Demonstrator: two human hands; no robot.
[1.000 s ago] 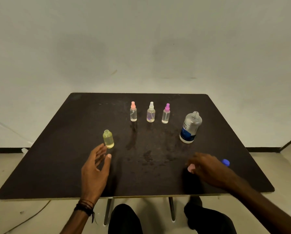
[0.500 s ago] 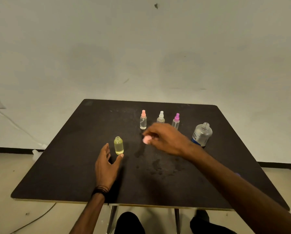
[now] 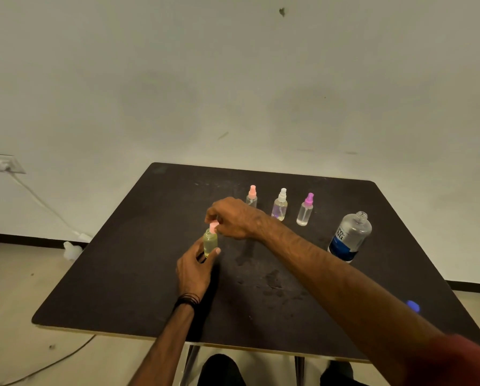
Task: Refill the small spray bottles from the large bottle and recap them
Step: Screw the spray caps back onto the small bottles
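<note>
A small yellow bottle (image 3: 210,243) stands upright on the black table (image 3: 138,274), left of centre. My left hand (image 3: 195,270) grips its lower body between thumb and fingers. My right hand (image 3: 233,218) pinches a pink spray cap (image 3: 213,227) right at the bottle's neck. Behind them stand three capped spray bottles: one with a pink cap (image 3: 251,196), one with a white cap (image 3: 280,205) and one with a purple cap (image 3: 305,209). The large clear bottle (image 3: 349,237) with a blue label stands uncapped at the right.
A blue cap (image 3: 413,305) lies near the table's right front edge. Wet patches (image 3: 272,280) mark the table's middle. A white cable (image 3: 41,204) and a plug run along the floor and wall at the left. My knees show under the front edge.
My right hand carried the pink cap from the front right of the table across to the yellow bottle's neck. My left hand closed round the bottle, which it was only near before.
</note>
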